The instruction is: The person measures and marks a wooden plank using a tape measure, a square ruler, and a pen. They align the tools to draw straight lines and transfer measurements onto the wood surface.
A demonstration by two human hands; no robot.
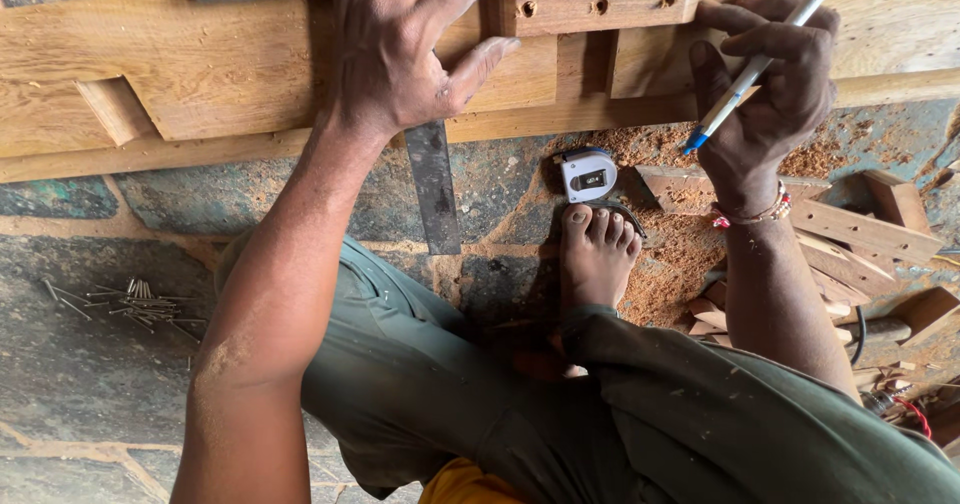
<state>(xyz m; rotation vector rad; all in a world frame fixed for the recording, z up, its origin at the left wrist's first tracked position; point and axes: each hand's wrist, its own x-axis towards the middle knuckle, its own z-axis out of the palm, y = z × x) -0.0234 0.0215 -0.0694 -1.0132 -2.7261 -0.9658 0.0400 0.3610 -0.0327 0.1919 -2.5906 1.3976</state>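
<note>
My left hand [405, 49] presses flat on a wooden frame piece [230, 74], pinning a dark metal square's blade [433, 189] that hangs off the wood's near edge. A short wooden block with three drilled holes [600, 2] sits between my hands. My right hand [765, 94] rests on the wood beside that block and grips a blue-and-white pen [755, 64], tip pointing down and left toward the near edge.
A white tape measure [588, 176] lies on the floor just beyond my bare foot [597, 259]. Several loose nails [125, 302] are scattered at left. Wood offcuts [860, 249] and sawdust [680, 254] are piled at right.
</note>
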